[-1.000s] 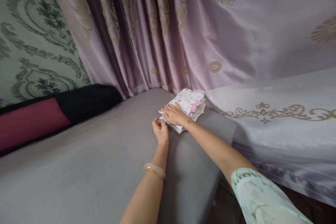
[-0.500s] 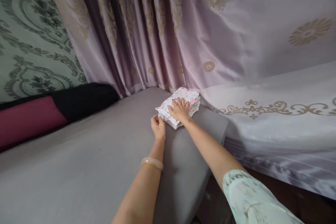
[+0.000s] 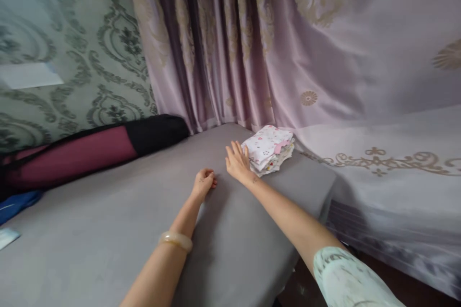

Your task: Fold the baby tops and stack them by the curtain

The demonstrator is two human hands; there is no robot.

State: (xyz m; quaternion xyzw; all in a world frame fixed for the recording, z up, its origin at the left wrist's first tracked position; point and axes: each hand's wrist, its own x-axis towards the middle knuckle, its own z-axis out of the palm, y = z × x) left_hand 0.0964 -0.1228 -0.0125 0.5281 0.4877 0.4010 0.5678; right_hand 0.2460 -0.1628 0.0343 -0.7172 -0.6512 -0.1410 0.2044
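Observation:
A stack of folded cloths, white with small pink and red prints, lies near the far corner of the grey bed. Just left of it is my right hand, open with the fingers apart; it overlaps the stack's left edge in view, and I cannot tell whether it touches. Lower and further left, my left hand hovers over or rests on the sheet, its fingers curled in with nothing visible in them. A pale bangle circles my left wrist.
The grey sheet covers the bed. A long maroon and black bag lies along the patterned wall. Blue cloth and a pale packet are at the left edge. Lilac curtains hang behind the corner.
My right hand has come off the top of the cloth stack to its left side. My left hand has moved away from the stack, leftward. The view has turned left.

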